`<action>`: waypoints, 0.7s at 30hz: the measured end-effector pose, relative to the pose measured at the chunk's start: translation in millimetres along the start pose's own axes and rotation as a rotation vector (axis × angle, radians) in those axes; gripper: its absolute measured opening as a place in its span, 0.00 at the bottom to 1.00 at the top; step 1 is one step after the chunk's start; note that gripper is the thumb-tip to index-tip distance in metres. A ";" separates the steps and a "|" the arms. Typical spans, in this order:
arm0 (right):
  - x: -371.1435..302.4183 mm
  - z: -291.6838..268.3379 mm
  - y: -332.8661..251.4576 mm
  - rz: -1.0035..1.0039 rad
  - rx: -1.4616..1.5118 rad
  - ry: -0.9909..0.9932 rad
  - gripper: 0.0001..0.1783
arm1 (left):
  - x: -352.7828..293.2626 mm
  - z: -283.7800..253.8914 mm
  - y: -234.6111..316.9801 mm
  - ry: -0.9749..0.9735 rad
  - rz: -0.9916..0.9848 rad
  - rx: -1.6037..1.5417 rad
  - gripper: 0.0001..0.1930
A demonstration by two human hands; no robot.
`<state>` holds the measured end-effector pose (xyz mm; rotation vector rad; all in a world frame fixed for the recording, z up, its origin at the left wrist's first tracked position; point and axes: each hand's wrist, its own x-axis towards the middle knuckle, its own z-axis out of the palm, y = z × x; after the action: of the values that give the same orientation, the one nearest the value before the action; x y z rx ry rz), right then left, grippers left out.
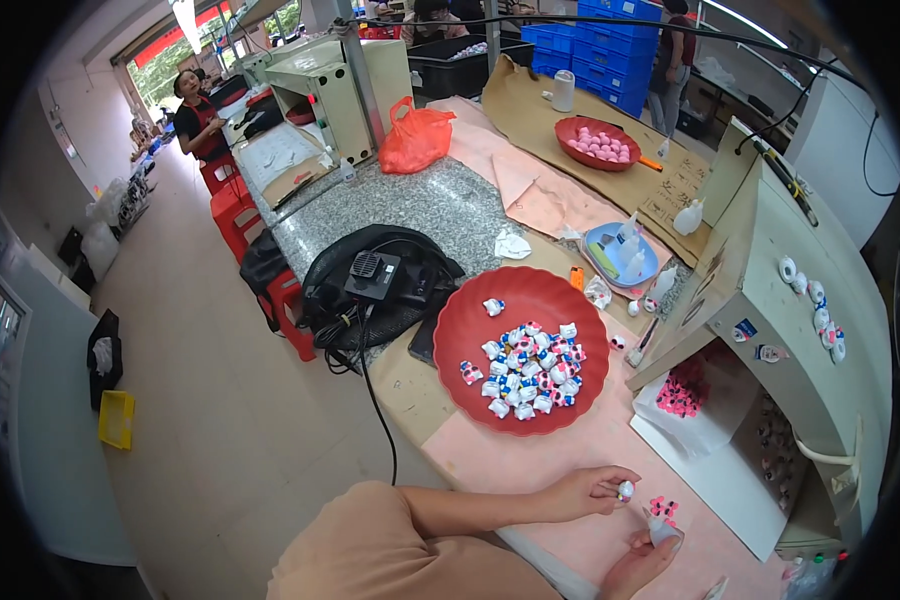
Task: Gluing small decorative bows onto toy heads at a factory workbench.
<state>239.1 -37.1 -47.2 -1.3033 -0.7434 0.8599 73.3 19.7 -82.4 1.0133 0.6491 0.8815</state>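
Note:
My left hand (588, 493) pinches a small white figurine (625, 491) between thumb and fingertips. Close below it, my right hand (642, 568) is wrapped round a small translucent squeeze bottle (662, 532), whose narrow tip points up toward the figurine. Tip and figurine look apart. Several small pink pieces with dark spots (664, 506) lie on the pink table cover (540, 470) beside both hands. Just beyond sits a red scalloped plate (460, 320) with a heap of white, blue and pink figurines (532, 372).
At right stands a pale cabinet (820, 250) with figurines on top and a white sheet (710, 490) bearing pink pieces in its opening. Farther off are a blue tray (595, 240) of bottles, a black bag (330, 270) with a cabled device, a red plastic bag (415, 140) and other people.

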 end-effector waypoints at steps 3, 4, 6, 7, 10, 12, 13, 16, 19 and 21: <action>4.0 -11.4 8.7 -0.017 0.026 0.004 0.22 | 1.0 3.5 -0.1 -0.009 -0.022 -0.008 0.28; 0.5 -7.2 -1.5 -0.005 -0.028 -0.008 0.22 | 1.7 3.3 -6.2 -0.024 0.035 -0.040 0.29; 0.2 -7.3 -3.1 0.022 0.001 -0.009 0.22 | 2.5 4.5 -10.0 -0.025 0.048 -0.050 0.29; 0.5 -10.7 -0.2 0.051 0.002 -0.009 0.22 | 2.3 4.2 -6.1 -0.017 0.000 -0.026 0.29; 1.7 -17.8 12.1 0.058 0.029 -0.005 0.20 | 2.1 1.6 -9.4 -0.022 -0.029 -0.069 0.29; -0.2 -15.4 8.8 0.079 0.044 0.012 0.19 | 2.0 4.0 -10.9 -0.029 -0.020 -0.037 0.29; -3.1 -8.8 -1.4 0.068 0.052 0.023 0.19 | 1.3 3.7 -9.3 -0.028 -0.010 -0.013 0.29; -3.1 -7.8 -0.7 0.061 0.042 0.019 0.20 | 0.0 3.9 -7.8 -0.029 -0.021 -0.033 0.29; 0.2 -10.3 1.0 0.054 -0.037 -0.015 0.22 | 1.6 2.0 -9.5 -0.029 -0.004 0.001 0.29; 0.4 -7.9 -2.2 0.049 -0.103 -0.036 0.22 | 5.3 1.1 -11.9 -0.027 0.040 -0.031 0.29</action>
<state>246.3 -40.8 -46.1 -1.4058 -0.7958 0.8956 80.6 20.8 -93.1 1.0114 0.5927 0.9092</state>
